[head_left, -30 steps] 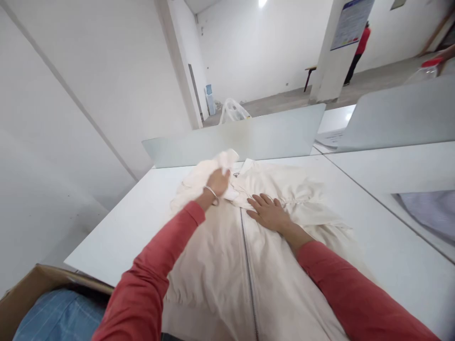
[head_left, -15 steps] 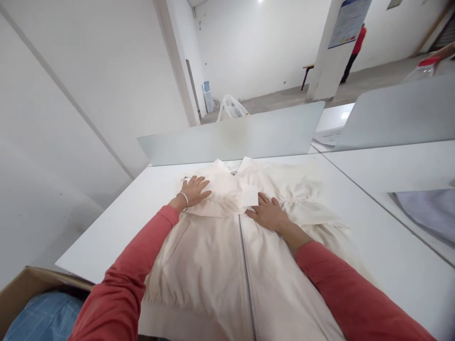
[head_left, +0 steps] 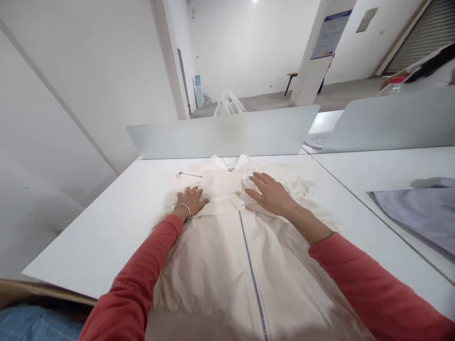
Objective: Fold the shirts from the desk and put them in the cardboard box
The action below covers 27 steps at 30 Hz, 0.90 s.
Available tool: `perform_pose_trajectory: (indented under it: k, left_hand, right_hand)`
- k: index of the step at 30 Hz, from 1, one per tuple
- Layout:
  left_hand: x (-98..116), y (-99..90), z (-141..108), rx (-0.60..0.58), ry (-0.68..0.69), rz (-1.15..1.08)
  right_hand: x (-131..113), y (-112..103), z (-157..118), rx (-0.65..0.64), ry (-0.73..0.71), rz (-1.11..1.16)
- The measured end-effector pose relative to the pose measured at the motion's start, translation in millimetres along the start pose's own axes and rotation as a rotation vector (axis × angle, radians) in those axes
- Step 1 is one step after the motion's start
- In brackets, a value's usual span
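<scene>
A cream zip-front jacket point(head_left: 209, 265) lies spread on the white table point(head_left: 88, 246), its collar at the far end and its metal zipper point(head_left: 253, 277) running towards me. My left hand point(head_left: 190, 201) rests flat on the jacket's upper left part, fingers apart, with a bangle on the wrist. My right hand point(head_left: 270, 193) lies flat on the upper right part, also holding nothing. Between my hands, the top of the jacket sits in a folded, bunched layer. A thin cord with a metal end point(head_left: 188, 174) lies beyond my left hand.
A frosted partition point(head_left: 220, 135) stands along the table's far edge. A striped lilac cloth point(head_left: 415, 213) lies on the neighbouring table. A cardboard box point(head_left: 35, 293) holding blue checked cloth point(head_left: 35, 322) sits at the lower left. Beyond the partitions, a co-worker's hand area and a red-capped bottle point(head_left: 393, 85) appear.
My left hand has come down and moved left, from the gathered cloth to lying flat. My right hand has slid farther up the jacket. The upper jacket now lies flatter.
</scene>
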<state>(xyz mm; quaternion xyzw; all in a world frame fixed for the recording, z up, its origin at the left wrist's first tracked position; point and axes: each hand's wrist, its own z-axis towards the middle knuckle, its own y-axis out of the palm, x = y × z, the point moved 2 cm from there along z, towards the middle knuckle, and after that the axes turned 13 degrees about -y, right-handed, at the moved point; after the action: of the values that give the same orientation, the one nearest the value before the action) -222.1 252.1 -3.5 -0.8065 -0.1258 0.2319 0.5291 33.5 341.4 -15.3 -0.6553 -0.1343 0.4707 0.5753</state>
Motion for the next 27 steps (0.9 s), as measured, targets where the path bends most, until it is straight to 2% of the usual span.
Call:
perform_pose_trajectory:
  k: [1,5,7,8,10,13,16,19,21,23,25,27]
  left_hand:
    - [-0.2,0.3,-0.4,-0.001,-0.004,-0.002]
    - [-0.8,2.1,-2.3,-0.004,-0.008,-0.011]
    - [-0.4,2.0,-2.5,-0.002,-0.002,-0.011]
    - [0.0,1.4,-2.1,-0.001,-0.001,-0.007]
    - [0.3,-1.0,-0.4,-0.013,0.000,0.012]
    - [-5.2,-9.2,1.1,-0.055,0.038,0.057]
    - [-28.1,-25.6,-9.9,-0.034,0.114,0.089]
    - [-66.2,-47.2,-50.1,0.182,0.296,0.106]
    - [-92.4,-55.3,-94.6,0.295,0.425,0.071]
    - [-113.2,-52.9,-146.2,0.327,0.567,0.043]
    - [-128.3,-40.2,-194.4,0.332,0.641,0.064]
    - [-139.1,-20.4,-230.5,0.300,0.632,0.126]
  right_hand:
    - [-6.0,8.3,2.2,0.007,-0.031,-0.032]
    - [-14.4,58.6,6.2,-0.116,-0.055,-0.049]
    - [-12.6,69.0,8.4,-0.134,-0.035,-0.025]
    - [-11.7,67.3,9.3,-0.147,-0.029,0.002]
    - [-10.0,50.6,7.5,-0.188,-0.026,0.073]
    - [0.6,3.8,-16.9,-0.147,-0.017,0.147]
    - [25.2,-43.0,-80.0,0.046,0.033,0.154]
    - [53.1,-63.4,-173.6,0.106,0.191,0.193]
    - [62.4,-60.4,-238.0,0.097,0.265,0.247]
    - [59.3,-48.2,-292.6,0.056,0.287,0.283]
    - [45.2,-33.3,-330.3,0.018,0.231,0.268]
    - [27.4,-20.4,-350.0,0.004,0.133,0.196]
